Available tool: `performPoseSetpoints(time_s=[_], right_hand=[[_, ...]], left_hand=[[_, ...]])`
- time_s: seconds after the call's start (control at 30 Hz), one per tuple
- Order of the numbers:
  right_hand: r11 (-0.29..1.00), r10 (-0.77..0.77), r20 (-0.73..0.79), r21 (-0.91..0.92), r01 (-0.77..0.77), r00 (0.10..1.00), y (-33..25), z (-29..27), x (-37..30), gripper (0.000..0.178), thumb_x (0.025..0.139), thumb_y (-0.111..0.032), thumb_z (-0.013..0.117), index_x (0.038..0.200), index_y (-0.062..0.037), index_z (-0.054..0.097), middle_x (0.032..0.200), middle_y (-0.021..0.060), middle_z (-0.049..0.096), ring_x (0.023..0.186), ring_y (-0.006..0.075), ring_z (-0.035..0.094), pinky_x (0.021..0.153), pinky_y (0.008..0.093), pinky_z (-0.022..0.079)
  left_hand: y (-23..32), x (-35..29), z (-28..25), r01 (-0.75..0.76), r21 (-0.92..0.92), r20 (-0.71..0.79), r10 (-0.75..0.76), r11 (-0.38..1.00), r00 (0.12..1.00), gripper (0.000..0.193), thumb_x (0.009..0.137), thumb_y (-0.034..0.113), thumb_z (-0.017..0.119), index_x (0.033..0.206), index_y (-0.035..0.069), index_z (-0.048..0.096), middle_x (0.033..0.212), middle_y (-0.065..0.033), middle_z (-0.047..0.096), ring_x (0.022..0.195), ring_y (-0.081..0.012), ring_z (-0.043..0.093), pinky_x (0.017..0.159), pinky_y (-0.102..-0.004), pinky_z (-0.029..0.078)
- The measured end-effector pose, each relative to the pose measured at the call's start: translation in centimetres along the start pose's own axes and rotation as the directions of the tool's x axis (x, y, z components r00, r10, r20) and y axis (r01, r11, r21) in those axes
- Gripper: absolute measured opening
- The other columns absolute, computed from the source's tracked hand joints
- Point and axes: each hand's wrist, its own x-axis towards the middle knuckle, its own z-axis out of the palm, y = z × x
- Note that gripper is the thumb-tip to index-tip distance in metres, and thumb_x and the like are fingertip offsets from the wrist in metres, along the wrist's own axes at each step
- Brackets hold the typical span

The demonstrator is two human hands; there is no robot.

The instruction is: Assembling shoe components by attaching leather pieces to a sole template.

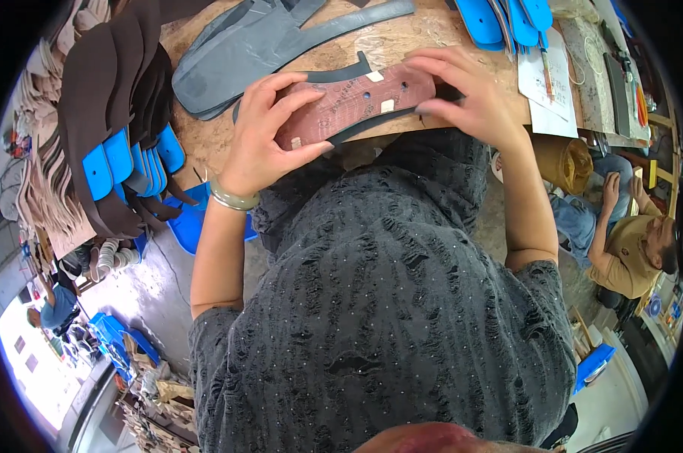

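Head view. Left hand (262,132): fingers spread and curled, thumb beneath, gripping the left end of a reddish-brown template (353,106), a flat, elongated, hard-looking board with small holes and pale tape patches. Right hand (462,94): fingers pressed on its right end. The template lies over a dark grey sheet piece (360,72) on the chipboard workbench (205,140). Beside it: grey cut pieces (243,57), stacked; brown strips (100,90), blue-tipped.

Grey cut pieces (258,53) lie on the workbench (402,41), blue pieces (504,19) beside paper sheets (553,98).
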Motion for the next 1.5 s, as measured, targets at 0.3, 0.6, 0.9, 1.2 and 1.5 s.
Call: performPoseSetpoints(time_s=[0.3, 0.6, 0.9, 1.2, 1.5], right_hand=[[0.995, -0.006, -0.069, 0.099, 0.012, 0.998, 1.3, 1.5, -0.7, 0.046, 0.079, -0.014, 0.073, 0.124, -0.0107, 0.063, 0.127, 0.0081, 0.061, 0.117, 0.0294, 0.056, 0.098, 0.0376, 0.046], [0.999, -0.018, -0.028, 0.033, 0.019, 0.999, 1.8, 1.0, -0.2, 0.041, 0.077, -0.012, 0.073, 0.118, -0.0091, 0.066, 0.124, 0.0078, 0.062, 0.115, 0.0291, 0.056, 0.096, 0.0385, 0.047], [0.940, -0.075, 0.205, -0.311, 0.138, 0.976, -2.7, -0.2, 4.5, 0.031, 0.076, -0.018, 0.073, 0.106, -0.0093, 0.071, 0.112, 0.0096, 0.065, 0.107, 0.0320, 0.058, 0.091, 0.0438, 0.046], [0.959, -0.271, 0.255, -0.009, 0.283, 0.928, -4.8, 5.1, 4.0, 0.056, 0.081, -0.005, 0.066, 0.135, -0.0048, 0.054, 0.142, 0.0224, 0.049, 0.131, 0.0416, 0.046, 0.108, 0.0474, 0.038], [0.968, -0.231, 0.140, 0.132, 0.213, 0.963, -2.8, 6.5, 4.2, 0.051, 0.083, 0.000, 0.063, 0.134, -0.0041, 0.056, 0.145, 0.0201, 0.047, 0.133, 0.0379, 0.046, 0.107, 0.0442, 0.039]], left_hand=[[0.4, -0.4, 0.4, -0.004, 0.026, -0.008, 0.004, 1.000, 1.000, 0.060, 0.061, 0.025, 0.086, 0.116, 0.014, 0.067, 0.128, -0.0080, 0.056, 0.117, -0.0311, 0.051, 0.100, -0.0423, 0.041], [-0.1, 0.6, 0.8, 0.004, 0.070, 0.019, -0.006, 0.998, 1.000, 0.058, 0.062, 0.027, 0.085, 0.116, 0.015, 0.067, 0.128, -0.0079, 0.056, 0.118, -0.0311, 0.051, 0.101, -0.0420, 0.041], [-1.8, -1.6, -0.5, -0.075, -0.029, 0.017, 0.076, 0.997, 0.997, 0.066, 0.071, 0.054, 0.077, 0.122, 0.014, 0.063, 0.142, -0.0135, 0.044, 0.128, -0.0340, 0.040, 0.108, -0.0474, 0.031], [1.5, -5.6, 0.2, 0.074, -0.219, -0.467, -0.171, 0.973, 0.867, 0.063, 0.088, 0.038, 0.067, 0.139, 0.007, 0.046, 0.147, -0.0199, 0.036, 0.133, -0.0369, 0.039, 0.110, -0.0454, 0.033], [2.0, -6.6, 2.8, 0.227, -0.600, -0.469, -0.567, 0.767, 0.677, 0.089, 0.096, 0.042, 0.057, 0.154, -0.001, 0.006, 0.160, -0.0213, 0.013, 0.149, -0.0304, 0.014, 0.120, -0.0406, 0.016]])
